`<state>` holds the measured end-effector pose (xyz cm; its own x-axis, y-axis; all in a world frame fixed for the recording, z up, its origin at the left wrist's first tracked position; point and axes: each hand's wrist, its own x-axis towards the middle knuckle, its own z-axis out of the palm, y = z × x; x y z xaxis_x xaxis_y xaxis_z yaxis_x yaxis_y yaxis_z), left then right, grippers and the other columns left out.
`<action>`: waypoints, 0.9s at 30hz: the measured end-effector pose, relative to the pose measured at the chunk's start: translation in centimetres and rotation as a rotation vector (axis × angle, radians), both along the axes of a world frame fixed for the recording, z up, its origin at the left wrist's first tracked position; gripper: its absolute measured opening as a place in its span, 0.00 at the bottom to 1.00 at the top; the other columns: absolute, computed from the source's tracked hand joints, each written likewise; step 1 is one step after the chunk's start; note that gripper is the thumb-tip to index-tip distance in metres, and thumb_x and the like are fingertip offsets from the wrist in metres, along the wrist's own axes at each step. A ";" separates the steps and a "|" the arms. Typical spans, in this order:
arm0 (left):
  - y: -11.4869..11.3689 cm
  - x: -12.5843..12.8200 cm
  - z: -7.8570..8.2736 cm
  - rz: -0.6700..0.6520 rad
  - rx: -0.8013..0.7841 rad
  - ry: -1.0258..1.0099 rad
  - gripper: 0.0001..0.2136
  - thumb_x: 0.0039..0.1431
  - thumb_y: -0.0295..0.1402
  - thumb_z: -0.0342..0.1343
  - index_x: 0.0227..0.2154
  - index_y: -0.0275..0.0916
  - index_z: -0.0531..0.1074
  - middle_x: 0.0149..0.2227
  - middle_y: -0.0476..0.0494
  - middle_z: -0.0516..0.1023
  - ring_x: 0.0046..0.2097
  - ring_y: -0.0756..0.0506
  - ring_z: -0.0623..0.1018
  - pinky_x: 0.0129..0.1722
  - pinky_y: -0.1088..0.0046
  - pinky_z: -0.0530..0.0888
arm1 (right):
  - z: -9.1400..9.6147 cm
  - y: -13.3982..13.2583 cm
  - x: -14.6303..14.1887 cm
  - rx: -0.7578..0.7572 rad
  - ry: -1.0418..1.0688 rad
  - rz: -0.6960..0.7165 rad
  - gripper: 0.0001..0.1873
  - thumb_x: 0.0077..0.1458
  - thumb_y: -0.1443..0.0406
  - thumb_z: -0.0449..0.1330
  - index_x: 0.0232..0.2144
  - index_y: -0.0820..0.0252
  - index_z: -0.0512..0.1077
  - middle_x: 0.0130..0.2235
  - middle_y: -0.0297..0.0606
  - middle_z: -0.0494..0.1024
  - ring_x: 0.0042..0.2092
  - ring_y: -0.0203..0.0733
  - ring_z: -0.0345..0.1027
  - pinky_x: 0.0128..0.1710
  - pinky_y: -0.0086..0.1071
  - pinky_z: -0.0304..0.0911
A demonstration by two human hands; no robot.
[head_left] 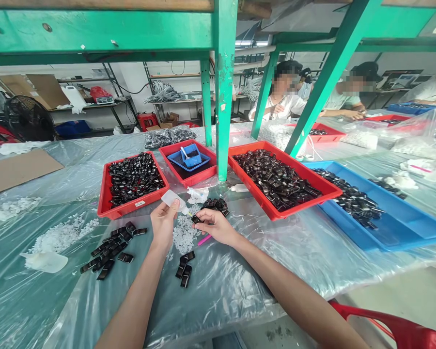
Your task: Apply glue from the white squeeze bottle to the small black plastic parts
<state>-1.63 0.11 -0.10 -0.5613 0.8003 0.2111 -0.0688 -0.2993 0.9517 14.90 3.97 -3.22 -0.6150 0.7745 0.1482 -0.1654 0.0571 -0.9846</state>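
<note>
My left hand (164, 220) grips a small translucent squeeze bottle (172, 198), tilted with its thin nozzle down to the right. Pinched in the fingers of my right hand (216, 225) is a small black plastic part (196, 219), right at the nozzle's tip. Below both hands lies a heap of small white translucent pieces (184, 235), with a pink stick (204, 239) beside it. More black parts (184, 269) lie nearer to me, and a larger group of black parts (111, 247) spreads out left of my left hand.
Red trays (136, 206) of black parts stand behind my hands, with a blue tray (392, 232) at the right. A green post (223, 97) rises from the plastic-covered table. Another white heap (63, 235) lies at left. Co-workers (281, 99) sit across the table.
</note>
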 end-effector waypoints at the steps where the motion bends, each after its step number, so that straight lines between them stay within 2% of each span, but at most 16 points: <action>1: 0.0 0.0 0.0 0.002 0.001 0.002 0.18 0.48 0.47 0.68 0.27 0.35 0.75 0.24 0.50 0.67 0.25 0.53 0.59 0.24 0.74 0.54 | 0.0 0.0 0.0 0.001 -0.001 -0.001 0.24 0.45 0.51 0.72 0.36 0.59 0.71 0.31 0.31 0.75 0.26 0.32 0.65 0.27 0.29 0.68; 13: -0.2 0.2 0.5 0.009 0.003 0.019 0.19 0.47 0.49 0.68 0.27 0.35 0.76 0.23 0.50 0.66 0.25 0.52 0.59 0.23 0.75 0.54 | 0.1 -0.1 0.1 0.016 -0.018 -0.004 0.23 0.45 0.51 0.72 0.35 0.59 0.71 0.30 0.30 0.74 0.25 0.32 0.65 0.28 0.30 0.67; 21: -0.1 0.0 0.1 0.012 -0.014 0.008 0.18 0.48 0.47 0.68 0.26 0.36 0.76 0.22 0.51 0.67 0.24 0.53 0.59 0.25 0.74 0.56 | 0.4 -0.2 0.2 0.017 -0.024 0.002 0.24 0.45 0.51 0.72 0.35 0.59 0.70 0.29 0.29 0.74 0.24 0.32 0.65 0.27 0.29 0.66; 27: 0.0 -0.1 0.0 -0.038 -0.017 -0.070 0.18 0.48 0.47 0.68 0.27 0.35 0.76 0.26 0.47 0.73 0.25 0.52 0.63 0.27 0.74 0.60 | 0.6 -0.2 0.2 -0.008 0.000 -0.003 0.25 0.44 0.49 0.72 0.35 0.59 0.70 0.30 0.31 0.74 0.26 0.33 0.66 0.28 0.30 0.67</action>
